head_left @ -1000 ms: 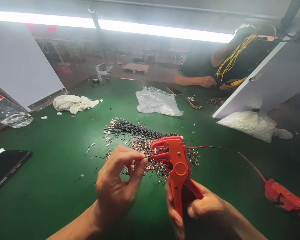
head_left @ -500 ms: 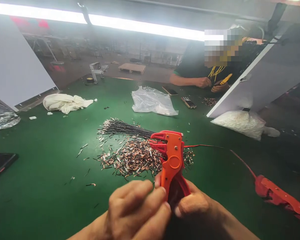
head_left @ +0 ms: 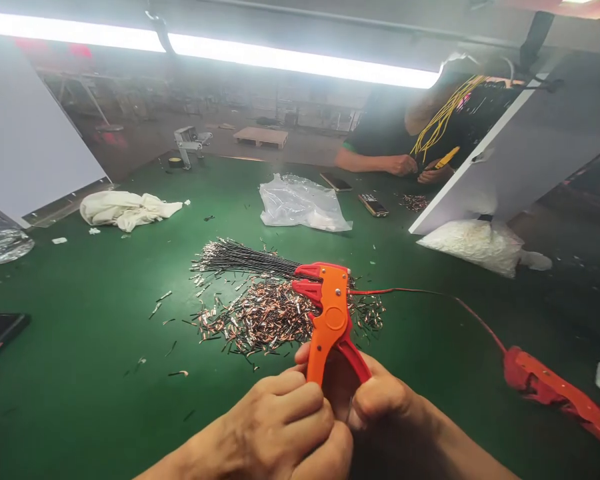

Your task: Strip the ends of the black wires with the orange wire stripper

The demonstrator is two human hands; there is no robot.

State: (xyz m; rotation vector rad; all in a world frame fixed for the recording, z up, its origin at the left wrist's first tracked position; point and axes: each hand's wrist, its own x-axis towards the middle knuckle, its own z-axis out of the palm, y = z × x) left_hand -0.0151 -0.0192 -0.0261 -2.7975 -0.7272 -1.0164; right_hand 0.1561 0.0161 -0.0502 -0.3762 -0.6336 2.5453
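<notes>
An orange and red wire stripper [head_left: 336, 317] stands upright over the table, its jaws toward the left. My right hand [head_left: 385, 400] is wrapped round its handles, which are spread apart. My left hand [head_left: 295, 427] is closed against the lower end of the orange handle; what its fingers pinch is hidden. Behind the jaws lies a bundle of black wires [head_left: 245, 258] with bare metal ends on the left. A heap of short black and copper wire scraps [head_left: 270, 313] is spread below it. A red strap [head_left: 400, 289] runs right from behind the tool.
A second orange and red tool [head_left: 560, 393] lies at the right. Farther back are a clear plastic bag [head_left: 303, 203], two phones, a white cloth [head_left: 130, 208] and a tied bag of white pieces [head_left: 473, 243]. Across the table, a co-worker's hands [head_left: 433, 175] hold yellow wires and a yellow tool.
My left hand has moved right and closed up against the handle's lower end. The wire stripper sits slightly farther left, still in my right hand. The co-worker's yellow wires show more fully.
</notes>
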